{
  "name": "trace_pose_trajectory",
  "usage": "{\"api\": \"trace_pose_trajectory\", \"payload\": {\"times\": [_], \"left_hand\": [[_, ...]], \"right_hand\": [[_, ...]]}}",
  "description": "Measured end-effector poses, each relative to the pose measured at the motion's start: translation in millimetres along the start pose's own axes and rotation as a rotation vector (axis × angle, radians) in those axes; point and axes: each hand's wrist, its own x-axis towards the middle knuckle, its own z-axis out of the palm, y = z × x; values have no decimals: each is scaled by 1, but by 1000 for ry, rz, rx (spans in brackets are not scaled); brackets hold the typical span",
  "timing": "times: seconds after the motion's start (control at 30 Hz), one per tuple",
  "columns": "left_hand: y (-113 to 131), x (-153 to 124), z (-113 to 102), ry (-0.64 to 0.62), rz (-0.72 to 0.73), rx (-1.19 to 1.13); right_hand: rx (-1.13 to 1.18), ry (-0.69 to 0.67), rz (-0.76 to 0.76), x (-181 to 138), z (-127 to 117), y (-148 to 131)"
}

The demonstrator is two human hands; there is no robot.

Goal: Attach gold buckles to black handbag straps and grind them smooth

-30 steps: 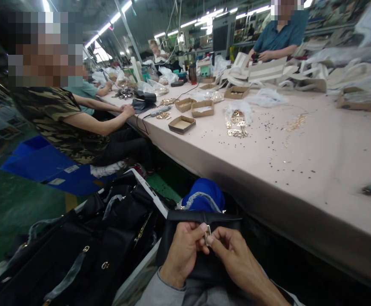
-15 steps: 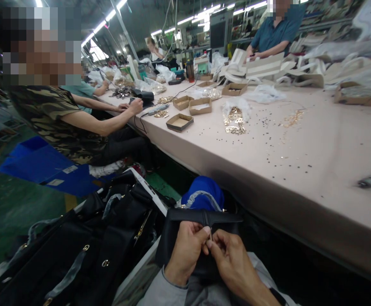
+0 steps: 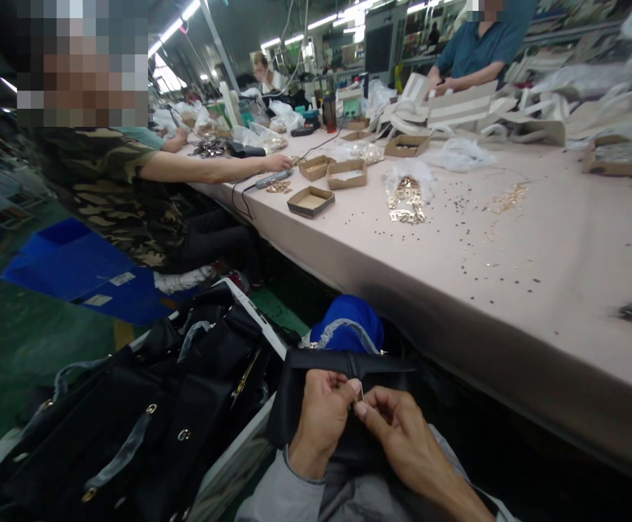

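Note:
A black handbag [image 3: 282, 409] rests on my lap, its front flap [image 3: 324, 360] towards the table. In front of that flap my left hand [image 3: 321, 420] is closed, thumb and forefinger pinched at a small, thin, shiny metal fitting [image 3: 362, 392]. From the other side my right hand [image 3: 406, 428] pinches the lower end of the same fitting, its other fingers curled. My fingertips partly cover the piece, so its full shape is hidden. Whether it is joined to the bag I cannot tell.
A white-rimmed crate [image 3: 256, 312] of black bags stands at my left. The table [image 3: 512, 319] carries small cardboard trays [image 3: 310, 201], gold metal parts [image 3: 407, 199] and scattered black bits. A co-worker in camouflage [image 3: 114, 196] sits at left; another person [image 3: 471, 58] stands across the table.
My hands stay at the bag's flap, and more of the metal fitting shows between my fingertips. The co-worker at left has stretched an arm towards the table's small parts. The view has shifted slightly.

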Motion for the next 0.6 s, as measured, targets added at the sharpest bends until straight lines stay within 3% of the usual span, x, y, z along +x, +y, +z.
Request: {"api": "trace_pose_trajectory", "payload": {"times": [0.07,0.17,0.33,0.4,0.47,0.53,0.6], "left_hand": [[3,-1,0,-9,-18,-25],[11,-1,1,-33,-77,-81],[30,6,3,-79,-187,-166],[36,8,3,-92,-244,-212],[41,6,4,-69,-256,-195],[45,1,4,21,-132,-53],[49,-5,5,151,124,140]], "right_hand": [[-48,38,-167,-2,-4,3],[-175,183,-537,-4,-7,12],[-417,136,-964,10,-15,10],[-435,124,-1009,22,-22,-3],[-381,111,-954,37,-31,-21],[-290,105,-848,51,-42,-41],[-220,84,-749,63,-51,-56]]}}
